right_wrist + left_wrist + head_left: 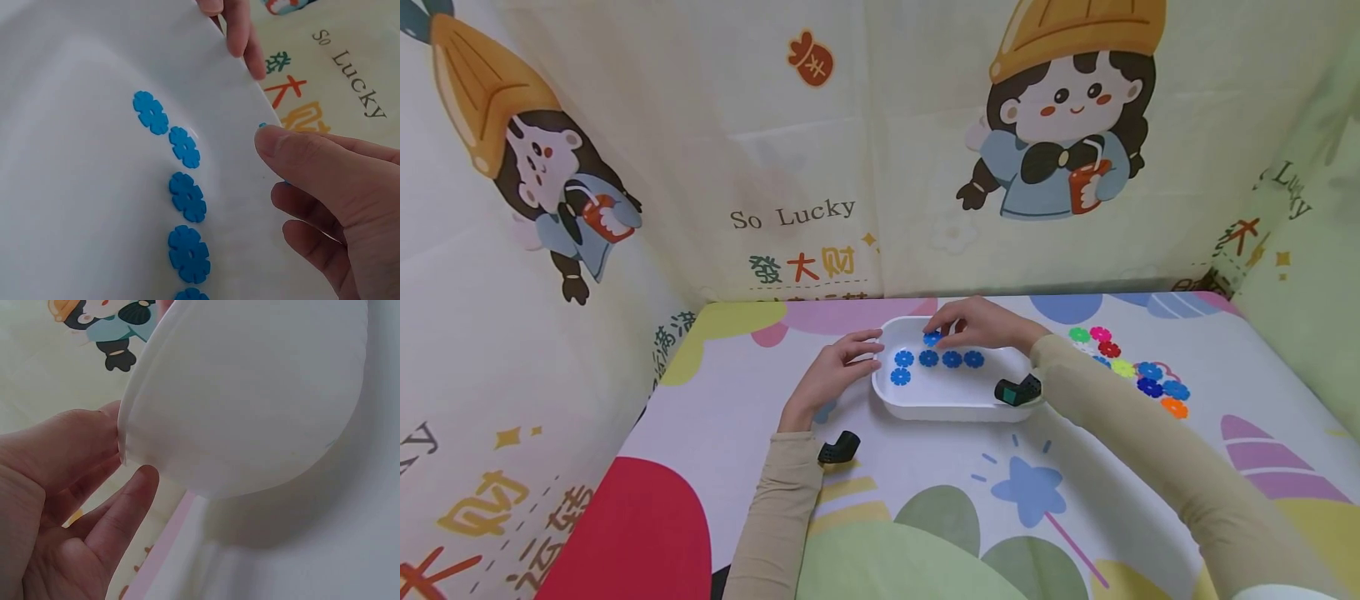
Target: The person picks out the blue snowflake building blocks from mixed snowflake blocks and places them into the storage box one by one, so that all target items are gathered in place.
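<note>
A white tray (955, 412) stands on the table, with several blue snowflake discs (951, 359) lying flat inside it. Most form a row along the tray, and one (900, 377) lies nearer the front at the left. My left hand (831, 375) holds the tray's left end; in the left wrist view its fingers (128, 506) lie on both sides of the rim. Over the tray's far side, my right hand (973, 322) pinches another blue disc (932, 339) between thumb and fingers. In the right wrist view that disc is mostly hidden behind the thumb.
To the right of the tray lies a loose group of colored discs (1150, 386), among them green, pink, red, yellow, blue and orange. A printed cloth (925, 250) hangs behind the table. Each wrist carries a black camera (840, 447).
</note>
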`<state>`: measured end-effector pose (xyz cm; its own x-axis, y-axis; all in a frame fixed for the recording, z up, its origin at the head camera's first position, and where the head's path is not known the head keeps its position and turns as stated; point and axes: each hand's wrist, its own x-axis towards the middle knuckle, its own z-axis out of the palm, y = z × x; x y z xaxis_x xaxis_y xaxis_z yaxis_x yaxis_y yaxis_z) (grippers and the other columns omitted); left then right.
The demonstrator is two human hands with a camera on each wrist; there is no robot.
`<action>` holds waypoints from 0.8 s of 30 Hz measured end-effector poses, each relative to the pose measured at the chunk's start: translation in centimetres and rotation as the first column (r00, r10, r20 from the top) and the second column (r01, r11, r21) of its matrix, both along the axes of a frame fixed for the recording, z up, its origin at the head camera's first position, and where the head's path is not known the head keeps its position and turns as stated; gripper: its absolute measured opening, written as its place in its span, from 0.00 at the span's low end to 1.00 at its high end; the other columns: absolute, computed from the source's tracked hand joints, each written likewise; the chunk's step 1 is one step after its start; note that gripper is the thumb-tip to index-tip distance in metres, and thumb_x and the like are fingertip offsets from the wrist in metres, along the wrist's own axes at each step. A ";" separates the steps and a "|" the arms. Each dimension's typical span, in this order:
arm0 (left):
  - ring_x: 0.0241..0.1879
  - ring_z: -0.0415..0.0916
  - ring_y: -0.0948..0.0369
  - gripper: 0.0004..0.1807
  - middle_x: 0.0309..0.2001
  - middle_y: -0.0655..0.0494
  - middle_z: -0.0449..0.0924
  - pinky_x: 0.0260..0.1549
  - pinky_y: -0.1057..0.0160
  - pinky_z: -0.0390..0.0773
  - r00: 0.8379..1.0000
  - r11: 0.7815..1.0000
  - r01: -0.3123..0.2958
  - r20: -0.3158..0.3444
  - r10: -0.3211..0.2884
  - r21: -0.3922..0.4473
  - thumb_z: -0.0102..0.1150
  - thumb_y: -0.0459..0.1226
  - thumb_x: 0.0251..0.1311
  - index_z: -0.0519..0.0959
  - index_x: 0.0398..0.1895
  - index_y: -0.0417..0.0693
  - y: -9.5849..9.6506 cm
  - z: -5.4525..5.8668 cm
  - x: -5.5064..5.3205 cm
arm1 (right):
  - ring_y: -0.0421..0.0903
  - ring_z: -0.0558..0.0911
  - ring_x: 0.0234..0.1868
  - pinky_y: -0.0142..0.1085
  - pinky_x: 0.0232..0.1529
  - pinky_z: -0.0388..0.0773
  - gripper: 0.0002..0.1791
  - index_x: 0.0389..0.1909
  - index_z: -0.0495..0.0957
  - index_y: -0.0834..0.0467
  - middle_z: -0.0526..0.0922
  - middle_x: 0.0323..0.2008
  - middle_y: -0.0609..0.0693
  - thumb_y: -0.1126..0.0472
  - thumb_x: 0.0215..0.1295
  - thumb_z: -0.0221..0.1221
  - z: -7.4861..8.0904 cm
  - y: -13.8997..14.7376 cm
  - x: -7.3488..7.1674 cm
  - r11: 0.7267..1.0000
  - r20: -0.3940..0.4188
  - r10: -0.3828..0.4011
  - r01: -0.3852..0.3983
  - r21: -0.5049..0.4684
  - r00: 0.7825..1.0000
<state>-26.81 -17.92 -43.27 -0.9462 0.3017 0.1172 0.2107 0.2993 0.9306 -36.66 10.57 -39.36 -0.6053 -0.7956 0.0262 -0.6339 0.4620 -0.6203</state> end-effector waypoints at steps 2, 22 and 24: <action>0.60 0.74 0.53 0.19 0.68 0.60 0.67 0.59 0.60 0.74 1.000 1.000 -0.001 -0.001 0.001 0.003 0.63 0.38 0.64 0.79 0.57 0.41 0.0 0.0 0.0 | 0.43 0.80 0.43 0.35 0.48 0.81 0.20 0.55 0.82 0.54 0.83 0.47 0.44 0.56 0.61 0.68 -0.2 -0.1 0.0 1.000 0.005 0.010 -0.010 0.003 1.000; 0.61 0.74 0.51 0.20 0.68 0.60 0.66 0.59 0.57 0.74 1.000 1.000 -0.008 0.005 0.008 -0.003 0.63 0.38 0.64 0.78 0.58 0.40 0.1 0.1 0.1 | 0.42 0.79 0.43 0.35 0.49 0.80 0.20 0.54 0.83 0.55 0.83 0.48 0.43 0.55 0.62 0.67 -0.5 -1.3 -0.1 0.988 0.042 0.113 -0.117 0.105 0.993; 0.61 0.74 0.50 0.20 0.69 0.58 0.66 0.59 0.57 0.74 1.000 1.000 -0.003 0.002 0.003 0.002 0.62 0.37 0.64 0.78 0.58 0.39 0.1 0.1 0.1 | 0.42 0.78 0.43 0.35 0.48 0.79 0.19 0.53 0.83 0.54 0.83 0.47 0.43 0.55 0.61 0.67 -0.5 -1.4 -0.2 0.984 0.063 0.118 -0.125 0.127 0.991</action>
